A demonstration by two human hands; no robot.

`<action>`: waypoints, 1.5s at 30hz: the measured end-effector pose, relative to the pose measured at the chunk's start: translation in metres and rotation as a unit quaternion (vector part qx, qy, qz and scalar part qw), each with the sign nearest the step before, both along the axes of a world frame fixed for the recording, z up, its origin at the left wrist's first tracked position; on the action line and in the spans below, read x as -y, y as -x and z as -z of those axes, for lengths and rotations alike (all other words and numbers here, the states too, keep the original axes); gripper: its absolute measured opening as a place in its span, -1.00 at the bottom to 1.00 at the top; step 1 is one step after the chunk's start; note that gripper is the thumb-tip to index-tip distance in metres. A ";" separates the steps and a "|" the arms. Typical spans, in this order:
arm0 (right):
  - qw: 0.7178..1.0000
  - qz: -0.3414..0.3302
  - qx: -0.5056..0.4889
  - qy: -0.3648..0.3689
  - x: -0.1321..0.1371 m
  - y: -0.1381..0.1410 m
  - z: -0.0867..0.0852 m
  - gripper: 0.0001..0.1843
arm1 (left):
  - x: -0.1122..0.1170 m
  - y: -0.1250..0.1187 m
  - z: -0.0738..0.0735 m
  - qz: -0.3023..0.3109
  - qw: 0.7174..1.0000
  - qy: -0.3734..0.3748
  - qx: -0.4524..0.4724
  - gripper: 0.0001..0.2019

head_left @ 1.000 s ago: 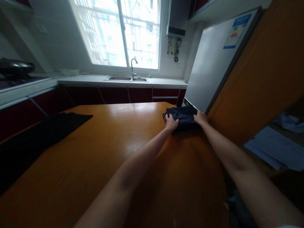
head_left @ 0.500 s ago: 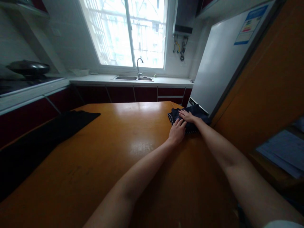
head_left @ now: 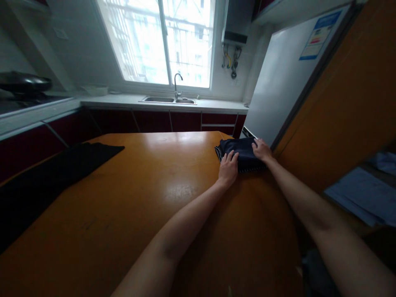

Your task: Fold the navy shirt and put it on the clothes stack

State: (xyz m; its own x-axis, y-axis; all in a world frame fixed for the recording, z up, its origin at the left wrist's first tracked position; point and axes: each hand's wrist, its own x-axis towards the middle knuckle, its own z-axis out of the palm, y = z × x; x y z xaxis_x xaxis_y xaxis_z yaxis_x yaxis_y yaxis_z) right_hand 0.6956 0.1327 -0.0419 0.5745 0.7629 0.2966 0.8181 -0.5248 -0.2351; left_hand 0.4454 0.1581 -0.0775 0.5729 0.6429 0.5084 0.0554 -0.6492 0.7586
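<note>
A folded stack of dark navy cloth (head_left: pixel 243 147), with white-edged layers on its left side and a dotted front edge, lies at the far right of the wooden table (head_left: pixel 148 177). My left hand (head_left: pixel 229 168) rests on its front left corner, fingers stretched over the cloth. On the stack's right side lies my right hand (head_left: pixel 262 149), fingers extended and touching the top near the edge. A black garment (head_left: pixel 62 169) is spread along the table's left side, away from both hands.
Close behind the stack stands a grey fridge (head_left: pixel 278 78), with a wooden panel (head_left: pixel 337 107) to its right. Beyond the table are a counter with a sink (head_left: pixel 159 99) and a wok (head_left: pixel 26 80) on the stove. Pale folded cloth (head_left: pixel 365 192) sits on a shelf at right.
My right hand has slid from the middle of the stack to its right edge, uncovering the smooth top. My left hand stays at the front left corner. The view has shifted slightly.
</note>
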 end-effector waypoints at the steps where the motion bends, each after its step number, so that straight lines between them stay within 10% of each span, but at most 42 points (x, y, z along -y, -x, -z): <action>1: 1.000 -0.020 -0.009 0.019 0.001 0.005 0.002 -0.38 | -0.001 -0.001 0.000 -0.004 1.000 -0.004 -0.007 -0.54; 10: 0.999 -0.013 -0.016 0.037 0.017 0.044 -0.002 -0.38 | -0.005 0.032 0.005 -0.029 0.986 -0.098 -0.131 -0.42; 22: 0.979 -0.100 -0.095 0.150 -0.076 0.142 -0.017 -0.27 | -0.026 0.193 0.022 -0.127 0.967 -0.123 -0.181 -0.59; 32: 0.978 -0.061 -0.080 0.181 -0.087 0.094 -0.016 -0.26 | -0.030 0.212 0.023 -0.127 0.974 -0.068 -0.177 -0.60; 41: 0.988 0.097 -0.046 0.108 -0.025 0.012 0.000 -0.24 | -0.024 0.211 0.019 -0.128 0.964 -0.073 -0.219 -0.60; 45: 0.996 0.079 -0.016 0.035 -0.013 0.032 -0.005 -0.29 | -0.027 0.209 0.022 -0.136 0.961 -0.075 -0.227 -0.59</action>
State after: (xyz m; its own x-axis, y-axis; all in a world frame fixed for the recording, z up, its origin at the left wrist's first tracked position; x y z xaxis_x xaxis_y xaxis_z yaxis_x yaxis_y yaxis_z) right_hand 0.6639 0.1455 -0.0367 0.6971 0.6802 0.2268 0.7170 -0.6621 -0.2180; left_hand 0.2362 0.1852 -0.0996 0.5781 0.7394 0.3449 0.5424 -0.6641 0.5145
